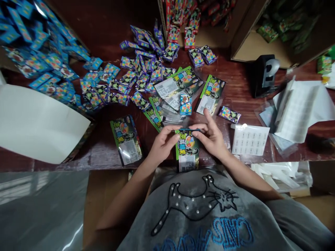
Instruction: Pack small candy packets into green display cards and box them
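My left hand (166, 141) and my right hand (211, 137) pinch the top edge of a black-and-green printed candy bag (188, 148) between thumbs and fingers. The bag hangs toward my body at the table's front edge, its white label (186, 162) lowest. Just beyond my fingertips, a small blue candy packet (186, 104) lies on a heap of similar printed bags (170, 90). Another such bag (211, 93) is past my right hand, near a purple candy packet (229, 114). One more bag (126, 139) lies left of my left hand.
Purple packets (142, 75) and blue packets (52, 66) are piled at the back and left. Cardboard boxes of red packets (190, 35) and green packets (285, 26) stand behind. To the right are a tape dispenser (264, 76), a sticker sheet (250, 140) and white paper (298, 108).
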Tool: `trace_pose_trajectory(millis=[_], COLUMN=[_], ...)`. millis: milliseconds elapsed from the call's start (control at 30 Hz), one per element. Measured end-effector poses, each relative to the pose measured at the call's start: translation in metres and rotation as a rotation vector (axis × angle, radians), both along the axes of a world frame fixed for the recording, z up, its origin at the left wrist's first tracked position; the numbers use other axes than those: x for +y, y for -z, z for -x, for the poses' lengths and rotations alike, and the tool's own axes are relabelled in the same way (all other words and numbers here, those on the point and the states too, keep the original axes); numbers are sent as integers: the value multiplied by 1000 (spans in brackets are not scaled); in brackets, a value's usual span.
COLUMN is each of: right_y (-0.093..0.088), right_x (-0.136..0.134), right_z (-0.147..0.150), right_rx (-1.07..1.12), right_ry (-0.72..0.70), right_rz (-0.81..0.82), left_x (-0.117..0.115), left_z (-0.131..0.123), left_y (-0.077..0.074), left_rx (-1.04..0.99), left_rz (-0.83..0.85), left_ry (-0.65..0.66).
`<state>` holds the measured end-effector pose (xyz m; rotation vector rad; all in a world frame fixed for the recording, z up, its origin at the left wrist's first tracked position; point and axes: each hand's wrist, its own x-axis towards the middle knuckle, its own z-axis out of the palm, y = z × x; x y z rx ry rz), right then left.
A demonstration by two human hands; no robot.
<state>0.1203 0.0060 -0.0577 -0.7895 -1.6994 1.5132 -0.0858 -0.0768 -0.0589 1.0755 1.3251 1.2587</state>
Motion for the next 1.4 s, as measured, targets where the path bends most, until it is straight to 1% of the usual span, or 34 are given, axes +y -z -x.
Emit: trace_pose_trajectory(millis=[100, 200, 300, 400, 533, 633, 733, 800, 833, 900, 967, 1067, 1133, 1267, 1333, 1400], right_y=[-1, -5, -13, -27, -44, -52, -57, -60, -60, -61, -60, -63, -71, -96, -104, -106], right_x=[-3, -1, 3, 6, 7, 11, 16, 17, 15, 11, 6, 3, 8, 26, 33, 36], right_z=[2, 4, 1, -2, 0, 4, 6, 3, -1, -10, -21, -35, -41, -38, -30, -21], right_rx=[34, 63, 39, 20, 9, 11, 21, 8, -4, -23, -35, -107, -179, -268, -331, -425], right_ry=[3, 20, -7, -26, 15, 35, 34, 16, -2, -58, -121, -223, -248, -157, -229, -325], right_rz=[36, 64, 98, 140, 214, 318, 446, 483, 475, 388, 227, -9, -130, -334, -397, -453], left_x=[4, 7, 9, 12, 19, 25, 28, 26, 23, 17, 10, 5, 6, 10, 10, 10], left_z=[0, -1, 2, 6, 6, 6, 10, 15, 17, 20, 20, 15, 11, 6, 5, 5], left_y=[-3, -8, -16, -28, -45, -56, -64, -65, -65, -62, -57, -51, -49, -48, -47, -46], left_rx=[16, -17, 14, 120, 161, 179, 244, 266, 262, 228, 190, 198, 232, 290, 306, 312], left_rz=[14, -10, -17, 20, 39, 30, 23, 13, 2, -27, -63, -140, -176, -176, -179, -179], left_ry=[-124, -169, -125, -62, -71, -61, -28, 19, 50, 107, 128, 118, 112, 90, 87, 81])
